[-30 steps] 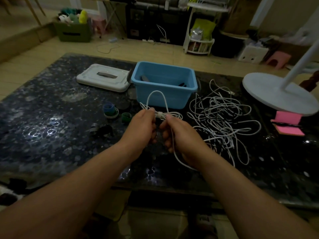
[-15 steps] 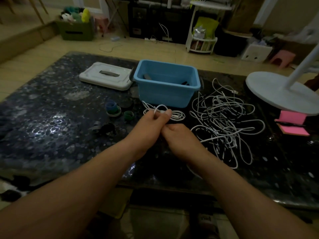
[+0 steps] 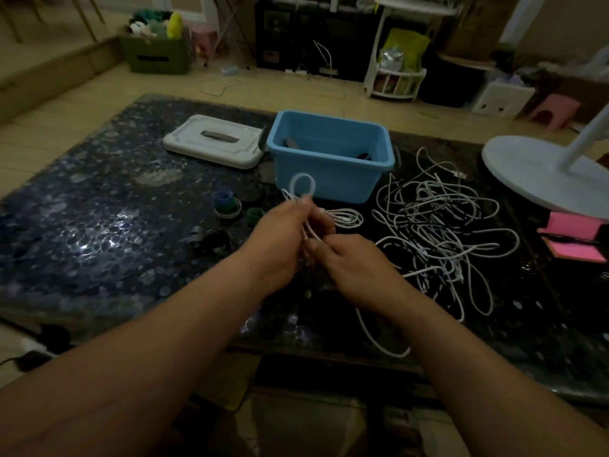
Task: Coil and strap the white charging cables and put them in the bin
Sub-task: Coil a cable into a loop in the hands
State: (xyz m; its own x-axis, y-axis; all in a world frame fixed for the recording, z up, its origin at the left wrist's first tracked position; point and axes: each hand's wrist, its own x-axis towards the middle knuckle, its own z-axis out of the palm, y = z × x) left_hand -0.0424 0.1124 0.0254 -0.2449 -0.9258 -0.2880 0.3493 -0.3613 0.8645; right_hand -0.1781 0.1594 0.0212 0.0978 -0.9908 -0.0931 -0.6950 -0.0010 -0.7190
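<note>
Left hand (image 3: 283, 237): centre of the frame, fingers curled round a bunch of white strands and pinching them at the fingertips; motion blur hides the exact grip.
Right hand (image 3: 357, 263): just right of and below the left hand and touching it, fingers curled, thumb pressed against the same strands; its palm side is turned away.
Held cable (image 3: 301, 183): a small loop stands up above the left fingertips, in front of the bin wall. The middle part is hidden between the two hands. A tail drops from under the right wrist and curves over the near table edge at lower centre.
Coiled cable (image 3: 346, 219): lies flat on the table just right of the hands, partly covered by the left fingers; whether a strap is on it cannot be made out.
Loose cables (image 3: 438, 225): a tangled white heap at centre right, too knotted to count.
Bin (image 3: 349, 179): blue, open, upper centre; two dark shapes inside are unclear.
Lid (image 3: 214, 143): white with a grey handle, left of the bin.
Rolls (image 3: 225, 204): blue and green, left of the hands, dim.
Stand base (image 3: 540, 173): white disc, cut off at the right edge.
Pink pads (image 3: 575, 232): right edge, partly cut off.
Table (image 3: 99, 225): dark, speckled, glossy.
</note>
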